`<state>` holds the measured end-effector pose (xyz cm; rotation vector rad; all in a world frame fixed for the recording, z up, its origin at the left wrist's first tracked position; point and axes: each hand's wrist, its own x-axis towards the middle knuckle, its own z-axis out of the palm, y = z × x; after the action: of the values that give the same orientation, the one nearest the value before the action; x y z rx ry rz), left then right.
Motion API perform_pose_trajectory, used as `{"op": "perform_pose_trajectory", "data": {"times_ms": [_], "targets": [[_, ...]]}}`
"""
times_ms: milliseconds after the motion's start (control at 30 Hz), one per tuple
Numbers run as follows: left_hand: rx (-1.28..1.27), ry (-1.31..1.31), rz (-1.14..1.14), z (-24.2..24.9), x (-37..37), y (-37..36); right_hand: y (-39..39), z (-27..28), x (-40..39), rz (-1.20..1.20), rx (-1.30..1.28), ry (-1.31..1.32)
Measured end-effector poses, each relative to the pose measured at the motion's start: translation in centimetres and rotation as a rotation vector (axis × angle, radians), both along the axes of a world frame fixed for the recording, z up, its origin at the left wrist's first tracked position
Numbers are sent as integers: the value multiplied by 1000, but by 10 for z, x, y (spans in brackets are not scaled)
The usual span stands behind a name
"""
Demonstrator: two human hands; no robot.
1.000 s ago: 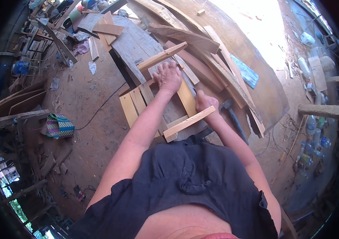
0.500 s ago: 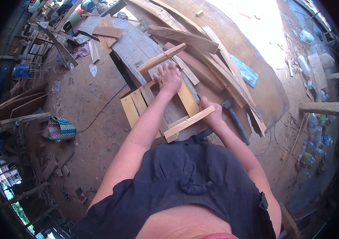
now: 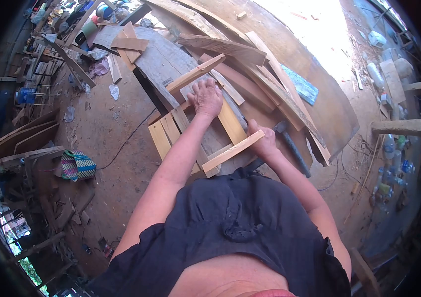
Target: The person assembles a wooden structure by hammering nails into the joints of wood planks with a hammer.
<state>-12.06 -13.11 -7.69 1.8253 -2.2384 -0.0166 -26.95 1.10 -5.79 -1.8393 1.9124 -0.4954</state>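
A small slatted wooden frame [image 3: 233, 123], possibly a stool or small chair, lies tilted on a weathered grey board in front of me. My left hand [image 3: 206, 100] is closed over its far part, knuckles up, beside a projecting wooden bar [image 3: 195, 74]. Closed around the near right corner is my right hand [image 3: 264, 140], by the end of a pale leg-like bar [image 3: 233, 151]. The fingertips of both hands are partly hidden. Pale slats [image 3: 160, 140] show left of my left forearm. A dark hammer-like tool [image 3: 293, 149] lies just right of my right hand.
Long rough planks [image 3: 289, 104] are piled on a large brown sheet [image 3: 336, 116] ahead and to the right. A woven basket [image 3: 78, 166] sits on the dirt floor at left, near a dark cord. Plastic bottles [image 3: 388, 183] lie at right; stacked boards [image 3: 22, 131] stand at left.
The view has shifted slightly. Both hands keep their holds on the wooden frame, and the frame has not visibly moved against the boards.
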Motion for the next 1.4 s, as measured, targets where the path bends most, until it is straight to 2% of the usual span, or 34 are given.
{"op": "perform_pose_trajectory", "data": {"times_ms": [233,500,633,733,933,1167,1400], "targets": [[9,-12,2,6,0,-1,-79,-9,25,22,-80,16],[32,58,19,4,1,0,-10,-2,3,-5,-23,77],[6,78,25,7,2,2,-61,-7,20,43,-77,79],[-2,74,36,6,3,1,-70,-6,24,21,-85,69],[-12,85,27,3,2,3,2,0,2,-1,36,75],[0,60,29,3,4,1,-71,-7,26,21,-64,69],[21,61,21,5,0,0,1,3,0,-3,-15,47]]}}
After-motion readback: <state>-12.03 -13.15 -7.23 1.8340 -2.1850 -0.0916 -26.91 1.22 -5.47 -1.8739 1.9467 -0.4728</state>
